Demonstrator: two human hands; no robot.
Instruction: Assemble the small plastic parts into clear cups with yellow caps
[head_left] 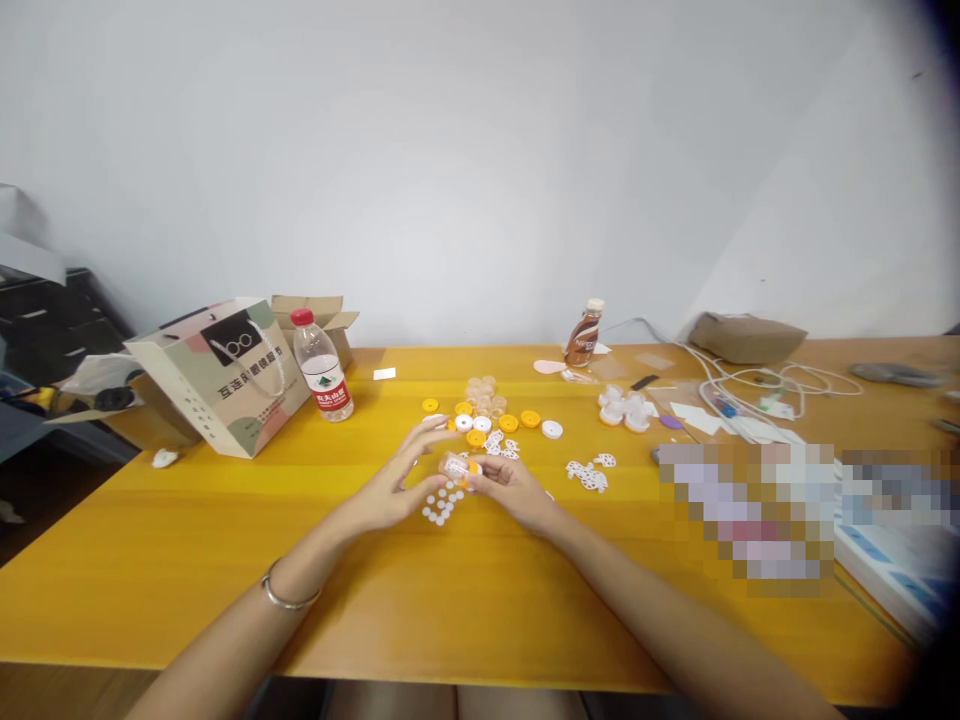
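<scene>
Between the thumb and fingers of my right hand [514, 490] is a small clear container [457, 465] with a white and orange end, tilted on its side. My left hand [397, 485] is just left of it, fingers apart and holding nothing. Small white discs [440, 507] lie on the table below the container. Beyond my hands are several yellow and white round caps [508, 424], a cluster of clear peach-tinted cups [484, 392] and white perforated pieces [502, 445]. More perforated pieces [589, 475] lie to the right.
On the left stand a paper bag [251, 395], a cardboard box [330, 325] and a red-capped water bottle [322, 370]. A brown drink bottle [585, 335] stands at the back. White-topped containers [626, 408], white cables [739, 375] and a brown package [746, 338] occupy the right side of the table [420, 610].
</scene>
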